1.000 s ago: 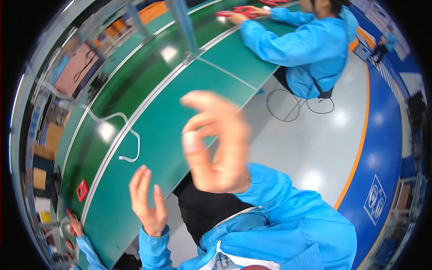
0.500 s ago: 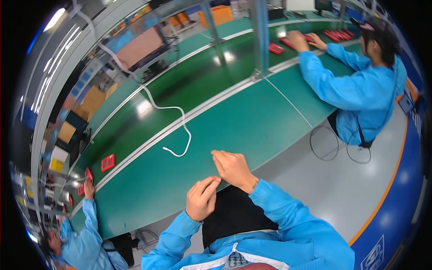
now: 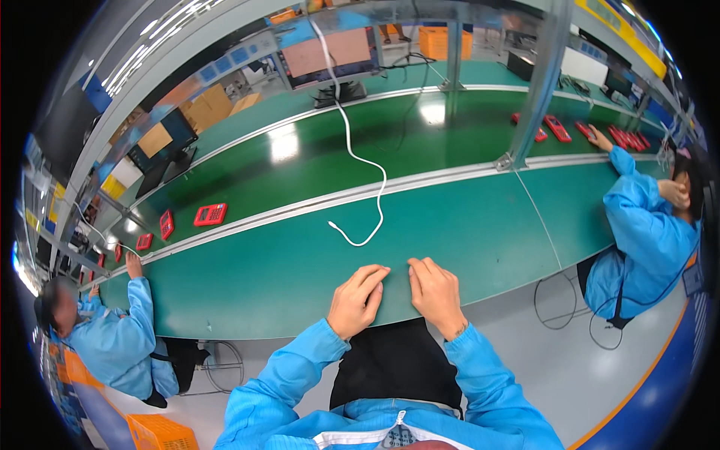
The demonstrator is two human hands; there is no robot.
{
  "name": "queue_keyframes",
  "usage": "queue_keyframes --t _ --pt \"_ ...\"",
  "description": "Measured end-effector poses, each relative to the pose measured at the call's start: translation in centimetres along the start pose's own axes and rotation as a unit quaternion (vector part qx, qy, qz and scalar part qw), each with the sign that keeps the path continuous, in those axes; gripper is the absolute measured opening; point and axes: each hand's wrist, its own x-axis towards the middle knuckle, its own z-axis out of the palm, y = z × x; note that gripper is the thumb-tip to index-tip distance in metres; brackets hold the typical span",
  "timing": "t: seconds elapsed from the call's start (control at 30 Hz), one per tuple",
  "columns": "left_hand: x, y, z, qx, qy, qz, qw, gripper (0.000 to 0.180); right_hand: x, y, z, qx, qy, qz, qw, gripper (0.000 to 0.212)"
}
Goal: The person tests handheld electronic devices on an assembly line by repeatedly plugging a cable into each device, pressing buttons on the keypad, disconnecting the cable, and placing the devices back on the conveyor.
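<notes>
My left hand (image 3: 358, 301) rests at the near edge of the green worktop (image 3: 255, 262), its fingers curled together and pointing inward. Beside it, a small gap away, my right hand (image 3: 436, 294) is loosely closed in the same way. Nothing shows in either hand; the palms are hidden. Just beyond them a white cable (image 3: 384, 191) hangs down from above and curls onto the worktop, its plug end (image 3: 332, 224) lying free. Neither hand touches it.
Behind a metal rail (image 3: 300, 212) runs a green conveyor belt (image 3: 247, 176). Red handheld devices (image 3: 211, 214) lie on it at left, others (image 3: 557, 128) at right. A metal post (image 3: 541, 82) rises right of centre. Co-workers (image 3: 112, 341) in blue sit at both sides; an orange crate (image 3: 161, 431) stands on the floor.
My hands, touching before, have parted. My view has turned, so the bench now lies more level. The co-worker on the right has drawn one hand back from the devices towards the head.
</notes>
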Motion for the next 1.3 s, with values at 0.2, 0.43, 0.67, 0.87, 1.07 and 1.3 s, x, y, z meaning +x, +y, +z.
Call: queue_keyframes --t 0.2,0.43,0.67,0.87,1.07,1.3 --pt "1.1 -0.8 -0.4 -0.039 -0.043 -0.019 0.998 0.029 0.4 0.1 0.2 0.006 -0.047 0.031 0.998 0.021" --pt "9.1 -5.7 -2.7 -0.078 0.098 -0.046 0.991 0.026 4.9 -3.0 3.2 -0.006 -0.11 0.033 0.993 0.049" --pt "10.6 -11.8 0.0 0.001 0.293 -0.082 0.953 0.025 10.5 -0.9 11.9 -0.116 -0.151 -0.117 0.975 0.017" --pt "11.1 -12.4 0.5 -0.143 0.285 -0.155 0.935 0.026 12.5 1.2 12.7 -0.037 -0.121 -0.096 0.987 0.006" --pt "11.1 -12.6 0.6 -0.137 0.316 -0.185 0.92 0.034 12.6 0.8 11.9 -0.014 -0.123 -0.079 0.989 0.016" --pt "11.3 -12.9 2.0 -0.161 0.352 -0.159 0.908 0.027 12.3 0.3 11.2 0.064 -0.148 0.019 0.987 0.028"
